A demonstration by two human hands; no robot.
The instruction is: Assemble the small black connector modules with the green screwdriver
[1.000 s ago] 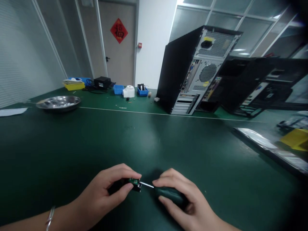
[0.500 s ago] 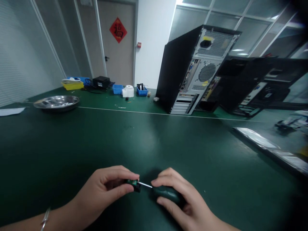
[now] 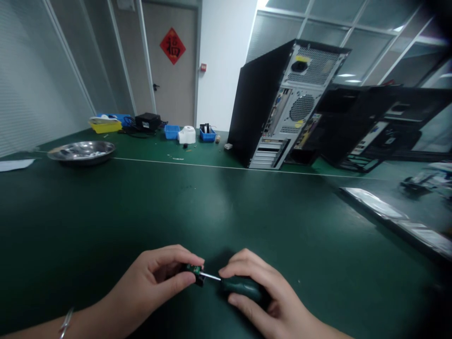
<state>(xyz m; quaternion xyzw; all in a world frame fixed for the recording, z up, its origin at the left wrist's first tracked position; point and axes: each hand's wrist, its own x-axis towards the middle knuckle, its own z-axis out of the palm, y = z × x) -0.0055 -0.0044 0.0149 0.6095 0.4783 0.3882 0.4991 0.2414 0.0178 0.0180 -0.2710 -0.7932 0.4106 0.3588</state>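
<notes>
Dark green tabletop: spread right across the head view, glossy in the middle, a thin white line cutting over it farther back.
Beige door: standing behind it all, and on it 1 red diamond-shaped sign with a black character.
Left hand: thumb and fingers pinched narrow, gripping a small black part with a green circuit board, low and near the viewer; silver bracelet round the wrist.
Right hand: curled round a screwdriver with a dark green handle, fingers on the far side, thumb on the near.
Steel shaft: pointing left, bridging the 2 hands, its end right up at the part; too small to tell whether it sits in a screw.
Round metal dish: over on the left, pale bits inside.
Blue plastic bins: 2 of them, 1 left, 1 right, a white rounded piece between.
Black computer tower: well beyond the hands, leaning in the frame, metal back panel turned rightward.
</notes>
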